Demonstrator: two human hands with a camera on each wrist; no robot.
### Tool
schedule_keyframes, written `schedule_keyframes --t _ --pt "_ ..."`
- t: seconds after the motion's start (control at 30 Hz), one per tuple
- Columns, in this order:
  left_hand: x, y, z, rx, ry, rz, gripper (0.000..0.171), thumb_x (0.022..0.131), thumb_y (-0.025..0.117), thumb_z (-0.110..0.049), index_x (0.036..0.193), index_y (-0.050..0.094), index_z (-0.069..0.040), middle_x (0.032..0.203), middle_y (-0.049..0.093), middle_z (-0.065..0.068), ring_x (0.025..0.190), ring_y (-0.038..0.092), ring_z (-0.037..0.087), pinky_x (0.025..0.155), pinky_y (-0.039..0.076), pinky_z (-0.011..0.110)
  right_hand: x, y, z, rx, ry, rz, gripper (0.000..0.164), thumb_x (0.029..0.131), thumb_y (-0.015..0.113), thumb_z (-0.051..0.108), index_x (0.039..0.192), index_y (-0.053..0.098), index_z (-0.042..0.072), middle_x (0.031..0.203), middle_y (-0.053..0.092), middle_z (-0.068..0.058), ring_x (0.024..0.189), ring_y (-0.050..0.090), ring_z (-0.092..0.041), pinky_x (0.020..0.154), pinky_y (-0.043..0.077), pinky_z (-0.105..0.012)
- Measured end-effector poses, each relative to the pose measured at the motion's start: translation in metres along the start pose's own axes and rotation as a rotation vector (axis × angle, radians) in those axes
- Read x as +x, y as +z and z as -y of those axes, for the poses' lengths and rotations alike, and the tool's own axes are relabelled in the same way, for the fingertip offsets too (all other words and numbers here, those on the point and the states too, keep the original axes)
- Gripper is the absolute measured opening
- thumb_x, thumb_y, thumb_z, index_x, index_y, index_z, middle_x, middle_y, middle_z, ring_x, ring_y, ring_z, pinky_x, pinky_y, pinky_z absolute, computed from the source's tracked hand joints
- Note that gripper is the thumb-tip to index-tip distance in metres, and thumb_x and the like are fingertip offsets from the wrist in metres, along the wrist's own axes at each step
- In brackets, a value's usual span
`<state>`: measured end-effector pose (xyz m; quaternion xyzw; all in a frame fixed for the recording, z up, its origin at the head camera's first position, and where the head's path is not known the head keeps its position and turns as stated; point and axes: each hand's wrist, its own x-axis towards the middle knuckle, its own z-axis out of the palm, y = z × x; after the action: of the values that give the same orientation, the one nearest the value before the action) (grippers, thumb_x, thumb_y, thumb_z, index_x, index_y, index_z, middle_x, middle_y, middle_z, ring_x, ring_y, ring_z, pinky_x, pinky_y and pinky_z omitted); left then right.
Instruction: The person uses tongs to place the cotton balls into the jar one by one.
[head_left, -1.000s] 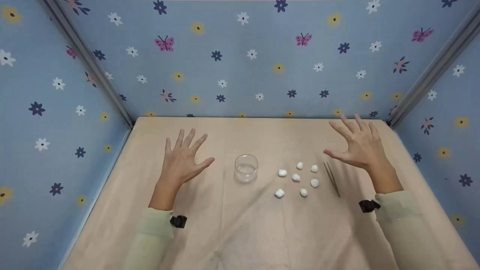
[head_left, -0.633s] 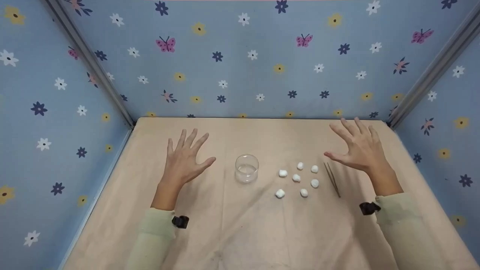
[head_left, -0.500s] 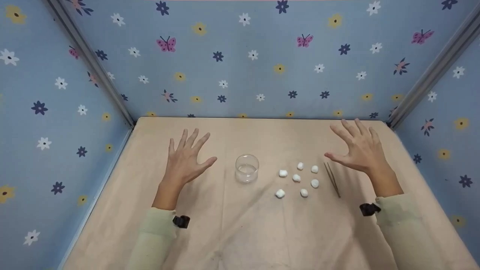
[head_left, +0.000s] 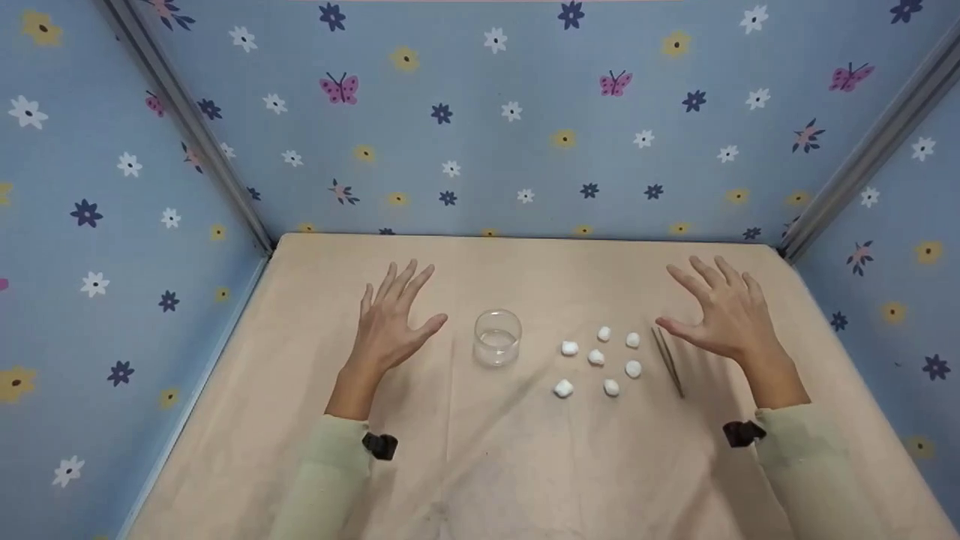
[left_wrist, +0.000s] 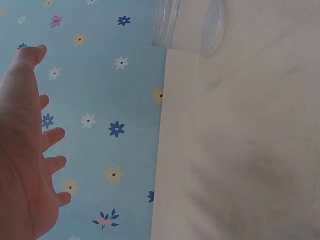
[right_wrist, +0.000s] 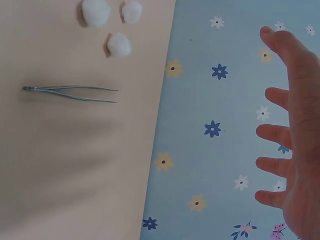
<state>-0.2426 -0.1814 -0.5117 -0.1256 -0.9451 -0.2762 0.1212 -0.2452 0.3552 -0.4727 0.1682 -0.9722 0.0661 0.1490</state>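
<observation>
Well right of clear round glass cup (head_left: 498, 346), past seven white round cotton balls (head_left: 596, 358): slim grey metal tweezers (head_left: 673, 369), probably light, springy, best pinched mid-arms. Flanking cup with left hand (head_left: 390, 330) and right hand (head_left: 726, 319), fingers spread, gripping nothing.

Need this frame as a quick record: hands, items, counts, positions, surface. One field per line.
left_hand: left hand, raised, holding nothing, left of the jar
right_hand: right hand, raised, holding nothing, nearest the tweezers
container: clear jar, upright, no balls inside
balls: seven white balls, loose, between jar and tweezers
tool: tweezers, lying flat, tips apart, pointing away from the person
surface: beige cloth, creased
backdrop: blue panels, flowers and butterflies
</observation>
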Motion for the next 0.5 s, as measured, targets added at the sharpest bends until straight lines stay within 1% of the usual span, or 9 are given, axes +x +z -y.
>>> schedule_keyframes --t 0.17,0.3,0.37,0.5 --pt "-0.001 0.012 0.000 -0.100 0.008 -0.022 0.084 0.099 0.072 -0.053 0.173 0.046 -0.025 0.184 0.040 0.012 0.174 0.027 0.047 0.136 0.018 0.086 -0.004 0.005 -0.001 -0.014 -0.001 -0.007 0.086 0.091 0.082 0.054 0.166 0.055 0.022 0.171 0.053 -0.024 0.159 0.046 -0.058 0.123 0.039 -0.088" --pt "-0.001 0.024 0.002 -0.192 0.015 -0.030 0.086 0.097 0.072 -0.052 0.173 0.046 -0.021 0.183 0.041 0.013 0.174 0.028 0.048 0.136 0.017 0.087 -0.008 0.008 -0.001 -0.010 0.008 0.005 0.085 0.092 0.081 0.054 0.166 0.055 0.021 0.171 0.054 -0.024 0.156 0.048 -0.057 0.120 0.042 -0.087" --pt "-0.001 0.030 0.002 -0.234 0.020 -0.029 0.089 0.096 0.072 -0.054 0.173 0.045 -0.019 0.183 0.042 0.014 0.174 0.028 0.048 0.136 0.017 0.087 -0.011 0.010 -0.001 -0.005 0.012 0.010 0.084 0.093 0.081 0.053 0.166 0.055 0.021 0.170 0.054 -0.025 0.154 0.050 -0.057 0.117 0.045 -0.086" --pt "0.000 0.042 0.001 -0.314 0.039 -0.025 0.095 0.093 0.076 -0.055 0.173 0.044 -0.017 0.182 0.042 0.014 0.174 0.028 0.048 0.137 0.016 0.086 -0.017 0.014 -0.002 -0.001 0.023 0.010 0.084 0.093 0.082 0.052 0.166 0.055 0.021 0.168 0.055 -0.025 0.146 0.056 -0.057 0.108 0.050 -0.085"
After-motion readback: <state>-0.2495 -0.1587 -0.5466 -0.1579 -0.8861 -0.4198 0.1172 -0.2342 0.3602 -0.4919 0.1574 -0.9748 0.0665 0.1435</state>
